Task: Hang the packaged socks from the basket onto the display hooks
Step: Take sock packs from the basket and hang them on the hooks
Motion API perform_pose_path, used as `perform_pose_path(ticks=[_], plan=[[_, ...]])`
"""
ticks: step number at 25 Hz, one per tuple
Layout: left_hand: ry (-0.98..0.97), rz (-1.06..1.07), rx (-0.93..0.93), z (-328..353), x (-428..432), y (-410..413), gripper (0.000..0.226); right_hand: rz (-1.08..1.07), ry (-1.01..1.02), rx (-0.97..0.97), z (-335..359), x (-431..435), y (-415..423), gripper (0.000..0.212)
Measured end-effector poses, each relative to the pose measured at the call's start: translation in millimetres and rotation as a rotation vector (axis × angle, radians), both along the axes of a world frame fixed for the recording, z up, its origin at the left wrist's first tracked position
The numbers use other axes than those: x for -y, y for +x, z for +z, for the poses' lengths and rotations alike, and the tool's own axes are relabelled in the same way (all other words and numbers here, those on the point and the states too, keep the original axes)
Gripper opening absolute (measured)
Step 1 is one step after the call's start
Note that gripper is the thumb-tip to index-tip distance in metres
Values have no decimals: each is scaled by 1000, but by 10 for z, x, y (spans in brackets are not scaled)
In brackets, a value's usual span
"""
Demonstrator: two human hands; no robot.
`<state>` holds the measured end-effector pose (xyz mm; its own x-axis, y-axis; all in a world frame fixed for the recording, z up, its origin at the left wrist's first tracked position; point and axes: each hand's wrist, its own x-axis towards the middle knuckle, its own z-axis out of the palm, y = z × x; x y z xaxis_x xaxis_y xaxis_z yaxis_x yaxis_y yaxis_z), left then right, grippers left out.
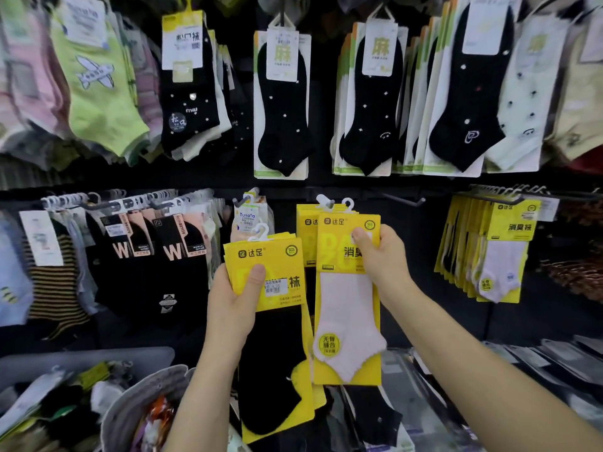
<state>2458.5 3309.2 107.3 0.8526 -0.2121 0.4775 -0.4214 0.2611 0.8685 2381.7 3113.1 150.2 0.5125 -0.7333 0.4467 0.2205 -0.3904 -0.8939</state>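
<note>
My left hand (233, 303) grips a small stack of yellow-carded black sock packs (270, 353) by the upper card, thumb on the front. My right hand (381, 256) pinches the yellow header of a white sock pack (347, 321) and holds it up at a display hook (326, 202). The pack's white plastic hanger sits at the hook's tip, and more yellow packs hang behind it on the same hook. A grey fabric basket (124, 412) with mixed sock packs sits at the lower left.
The black wall is filled with hanging socks: black dotted pairs (284, 106) above, black "W" packs (169, 249) to the left, matching yellow packs (499, 249) on a right hook. A bare hook (408, 200) sticks out between. Flat packaged goods lie on the shelf at lower right.
</note>
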Motion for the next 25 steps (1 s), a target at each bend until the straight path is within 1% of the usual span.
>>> perform_pose_path(ticks=[1,4,8,10,12,13,14,15,16,18,19,21,22,24,25], plan=[[5,-4,2,4,-10,-1,23,10,-32,-15,28,0,41,9],[21,3,-14,5,-22,8,12,-7,-137,-79,45,-42,170,9],[3,2,-31,3,-3,6,11,-53,-132,-191,7,-47,243,23],[-18,-1,-31,2,25,-11,10,-115,-103,-183,-11,-53,190,26],[-31,-2,-15,4,65,-47,10,-245,-159,-86,-67,-108,97,29],[-36,-10,-5,10,92,-74,11,-231,-181,-8,-98,-162,53,28],[-37,-18,11,24,125,-109,15,-140,-183,51,-119,-244,14,27],[-34,-25,26,38,165,-142,17,-18,-175,52,-140,-325,-14,28],[-34,-35,36,52,206,-177,16,80,-172,6,-158,-397,-26,32],[-55,-68,32,71,270,-244,12,147,-186,-81,-165,-456,-44,40],[-72,-87,29,72,294,-260,11,156,-166,-74,-152,-450,-60,36],[-99,-113,26,64,321,-271,7,189,-85,-29,-137,-383,-105,15],[-97,-106,22,54,329,-265,7,194,-54,-25,-138,-342,-131,8],[-82,-63,24,39,337,-229,8,163,7,-19,-130,-248,-171,7],[-84,-43,26,51,332,-211,12,121,41,-7,-111,-194,-180,9]])
